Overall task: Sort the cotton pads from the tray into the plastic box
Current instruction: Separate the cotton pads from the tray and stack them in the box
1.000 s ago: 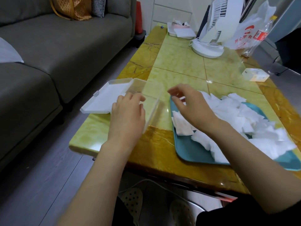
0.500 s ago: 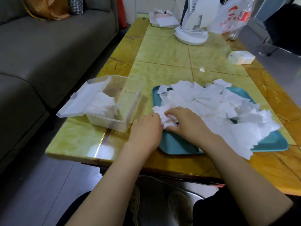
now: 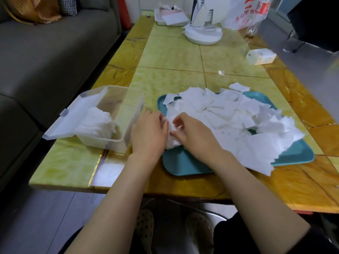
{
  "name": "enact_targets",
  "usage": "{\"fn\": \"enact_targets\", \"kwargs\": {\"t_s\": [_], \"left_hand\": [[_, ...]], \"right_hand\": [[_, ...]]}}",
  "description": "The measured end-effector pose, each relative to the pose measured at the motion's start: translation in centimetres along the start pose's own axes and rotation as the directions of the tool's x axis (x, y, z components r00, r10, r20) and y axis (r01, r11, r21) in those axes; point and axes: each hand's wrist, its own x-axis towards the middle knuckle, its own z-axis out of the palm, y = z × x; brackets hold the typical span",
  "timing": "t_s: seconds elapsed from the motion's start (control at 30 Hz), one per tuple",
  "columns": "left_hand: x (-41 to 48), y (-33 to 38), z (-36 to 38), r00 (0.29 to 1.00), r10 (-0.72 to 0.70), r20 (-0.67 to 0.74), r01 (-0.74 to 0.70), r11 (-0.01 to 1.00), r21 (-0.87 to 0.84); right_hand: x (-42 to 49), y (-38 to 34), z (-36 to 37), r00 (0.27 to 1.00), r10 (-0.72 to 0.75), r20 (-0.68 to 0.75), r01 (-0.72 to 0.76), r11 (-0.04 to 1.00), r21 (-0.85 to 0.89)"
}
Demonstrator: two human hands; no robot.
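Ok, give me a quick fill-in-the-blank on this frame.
1. The plastic box stands to the ___ of the tray.
2. Its lid is ___.
3. The left hand and right hand both hold a bunch of cotton pads over the ___.
4. A stack of pads lies in the ___.
Missing: left; open; tray; box.
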Motion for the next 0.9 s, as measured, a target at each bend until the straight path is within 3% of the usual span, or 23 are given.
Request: {"fn": "enact_targets", "kwargs": {"t_s": [0.1,0.23,0.33,0.43,0.5,0.6,0.7,0.8,0.9], "left_hand": [[0.2,0.6,-0.1,0.997,0.043,-0.064,-0.05,0.992,-0.115],[-0.1,1.2,-0.3,0.995,0.101,-0.002,-0.096,0.937,-0.335],[-0.2,1.2,-0.6,0.995,0.098,-0.007,-0.091,0.9,-0.427],[0.0,1.3,-0.9,0.999,-0.012,0.049,0.039,0.799,-0.6],[0.0,1.5,-1.0,0.993,-0.051,0.103,0.108,0.734,-0.671],[-0.2,1.5,-1.1,0.995,-0.072,0.074,0.103,0.722,-0.684],[-0.1,1.2,-1.3,0.992,-0.122,0.044,0.119,0.721,-0.683],[0.1,0.8,-1.6,0.983,-0.182,0.0,0.137,0.742,-0.657],[0.2,0.3,-2.0,0.975,-0.224,0.003,0.17,0.733,-0.659]], "right_hand": [[0.1,-0.5,0.2,0.993,-0.078,-0.088,0.084,0.994,0.07],[0.5,-0.8,-0.1,0.95,-0.213,-0.228,0.212,0.977,-0.031],[0.5,-0.4,-0.4,0.916,-0.223,-0.334,0.217,0.975,-0.055],[0.2,-0.7,-0.9,0.93,-0.009,-0.367,0.084,0.978,0.189],[0.2,-1.1,-1.4,0.94,0.195,-0.28,-0.045,0.884,0.465],[0.2,-1.3,-2.0,0.952,0.252,-0.172,-0.084,0.758,0.647],[0.0,-1.2,-1.9,0.967,0.196,-0.164,-0.069,0.818,0.571],[-0.1,-0.7,-1.7,0.948,0.139,-0.288,-0.034,0.939,0.342],[0.0,-0.1,-1.7,0.951,0.055,-0.304,0.015,0.974,0.225]]}}
